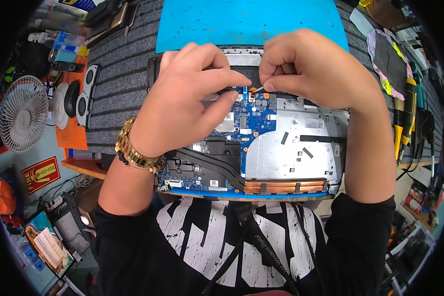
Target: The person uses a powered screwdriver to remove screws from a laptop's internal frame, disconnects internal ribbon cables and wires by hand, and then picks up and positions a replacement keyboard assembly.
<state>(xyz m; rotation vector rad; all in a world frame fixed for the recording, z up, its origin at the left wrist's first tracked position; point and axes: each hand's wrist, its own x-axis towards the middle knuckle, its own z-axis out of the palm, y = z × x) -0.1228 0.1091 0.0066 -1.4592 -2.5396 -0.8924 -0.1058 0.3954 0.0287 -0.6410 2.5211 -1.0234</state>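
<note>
A laptop base with its cover off lies before me, showing a blue circuit board (261,116), a silver metal plate (281,153) and a copper heatsink (286,187) along the near edge. My left hand (182,93) hovers over the board's left part, its thumb and forefinger apart, tips near a small connector (252,96). On the other side of that connector, my right hand (306,69) pinches thumb against forefinger. A thin pale sliver shows at the pinch, too small to name. The hands hide much of the laptop's far left part.
A blue mat (251,24) lies beyond the laptop on a grey ribbed surface (118,54). Far left stand a white fan (23,113) and a silver speaker-like bar (88,96). Yellow-and-black hand tools (408,108) and a crumpled cloth (387,61) are at the right.
</note>
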